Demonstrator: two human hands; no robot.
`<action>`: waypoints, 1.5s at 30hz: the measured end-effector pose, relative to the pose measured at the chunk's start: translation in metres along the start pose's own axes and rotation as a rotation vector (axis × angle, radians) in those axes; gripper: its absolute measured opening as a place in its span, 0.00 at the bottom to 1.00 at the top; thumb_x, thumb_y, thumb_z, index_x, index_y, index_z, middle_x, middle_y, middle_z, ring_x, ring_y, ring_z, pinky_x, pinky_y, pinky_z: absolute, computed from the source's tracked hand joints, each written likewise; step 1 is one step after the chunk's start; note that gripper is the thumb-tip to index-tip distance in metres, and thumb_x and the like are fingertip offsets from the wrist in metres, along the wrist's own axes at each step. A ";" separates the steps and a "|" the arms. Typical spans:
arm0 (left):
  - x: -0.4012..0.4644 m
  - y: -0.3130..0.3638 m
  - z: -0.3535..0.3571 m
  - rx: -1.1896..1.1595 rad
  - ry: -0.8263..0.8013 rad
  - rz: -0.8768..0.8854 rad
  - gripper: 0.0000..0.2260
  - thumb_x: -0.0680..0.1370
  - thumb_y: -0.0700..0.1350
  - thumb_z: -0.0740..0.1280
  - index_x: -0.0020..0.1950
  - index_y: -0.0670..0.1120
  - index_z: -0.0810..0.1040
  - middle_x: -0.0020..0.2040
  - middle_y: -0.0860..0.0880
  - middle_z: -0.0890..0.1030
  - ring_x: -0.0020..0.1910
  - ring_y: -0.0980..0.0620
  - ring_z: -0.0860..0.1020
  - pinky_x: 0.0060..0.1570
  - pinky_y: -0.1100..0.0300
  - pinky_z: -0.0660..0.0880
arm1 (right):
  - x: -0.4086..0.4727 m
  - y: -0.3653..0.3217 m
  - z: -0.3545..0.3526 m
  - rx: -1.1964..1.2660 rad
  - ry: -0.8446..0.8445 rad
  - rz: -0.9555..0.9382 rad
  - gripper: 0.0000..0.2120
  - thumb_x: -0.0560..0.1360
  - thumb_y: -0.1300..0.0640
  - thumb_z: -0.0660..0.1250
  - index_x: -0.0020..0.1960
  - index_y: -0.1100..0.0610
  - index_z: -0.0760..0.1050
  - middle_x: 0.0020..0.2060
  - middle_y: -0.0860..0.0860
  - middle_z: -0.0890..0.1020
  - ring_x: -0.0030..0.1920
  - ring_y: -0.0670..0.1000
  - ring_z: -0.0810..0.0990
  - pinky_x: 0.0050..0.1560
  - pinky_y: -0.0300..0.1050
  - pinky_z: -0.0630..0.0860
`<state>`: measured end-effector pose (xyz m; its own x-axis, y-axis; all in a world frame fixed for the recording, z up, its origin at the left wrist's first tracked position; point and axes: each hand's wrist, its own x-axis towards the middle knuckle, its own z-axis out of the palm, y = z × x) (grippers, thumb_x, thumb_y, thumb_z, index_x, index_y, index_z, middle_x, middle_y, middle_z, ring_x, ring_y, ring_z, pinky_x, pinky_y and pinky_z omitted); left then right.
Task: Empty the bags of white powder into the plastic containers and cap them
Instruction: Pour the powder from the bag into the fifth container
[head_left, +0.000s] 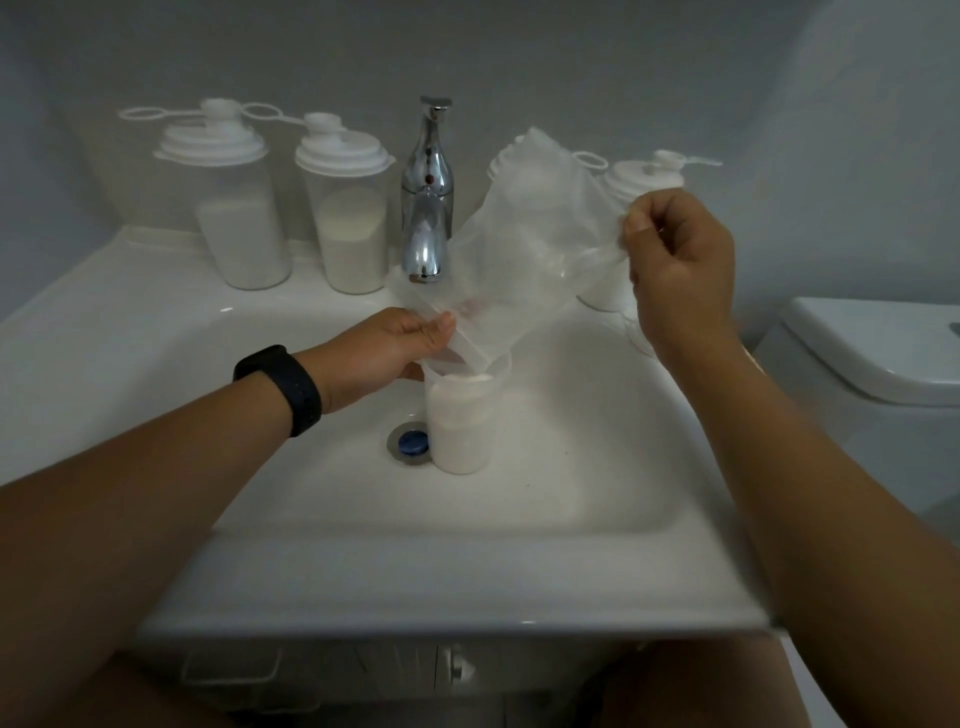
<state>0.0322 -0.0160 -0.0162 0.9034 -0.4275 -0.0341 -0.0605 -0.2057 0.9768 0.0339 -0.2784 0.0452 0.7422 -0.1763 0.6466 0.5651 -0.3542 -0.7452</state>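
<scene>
bag (524, 244) mouth pinched by left hand (384, 353) over container (460, 415) | bottom gripped, raised by right hand (680, 270) | bag seemingly near empty; corners to be shaken out before capping

Both bare forearms reach forward from the bottom corners, the left one wearing a dark band (284, 388) at the wrist. The left hand (387, 349) sits low, thumb on top, pinching the lower end of a clear bag (524, 249). The right hand (680, 270) is raised higher, fingers curled, apparently gripping the bag's upper end, though the thin plastic blurs the contact.
</scene>
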 end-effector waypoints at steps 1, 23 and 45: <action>0.000 0.001 0.000 -0.001 0.006 0.001 0.20 0.78 0.57 0.61 0.69 0.57 0.75 0.63 0.51 0.84 0.64 0.52 0.81 0.64 0.58 0.78 | 0.000 0.001 0.000 0.007 0.040 -0.010 0.09 0.78 0.57 0.63 0.40 0.47 0.72 0.33 0.46 0.75 0.34 0.49 0.70 0.37 0.46 0.67; 0.001 0.000 -0.001 0.028 0.024 0.002 0.18 0.76 0.58 0.62 0.64 0.55 0.79 0.61 0.50 0.85 0.62 0.51 0.82 0.65 0.56 0.77 | 0.002 -0.005 0.000 0.004 0.089 0.042 0.13 0.78 0.57 0.62 0.38 0.43 0.71 0.32 0.40 0.73 0.33 0.45 0.69 0.37 0.44 0.66; -0.007 0.017 0.003 0.097 0.139 0.132 0.15 0.77 0.57 0.62 0.58 0.55 0.82 0.57 0.60 0.85 0.61 0.60 0.81 0.64 0.65 0.74 | 0.000 -0.007 0.003 0.163 0.200 0.202 0.07 0.79 0.55 0.62 0.42 0.48 0.73 0.36 0.47 0.75 0.35 0.49 0.69 0.35 0.45 0.67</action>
<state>0.0233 -0.0190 0.0001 0.9343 -0.3323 0.1291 -0.2170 -0.2428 0.9455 0.0306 -0.2734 0.0502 0.7686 -0.4110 0.4903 0.4760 -0.1448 -0.8675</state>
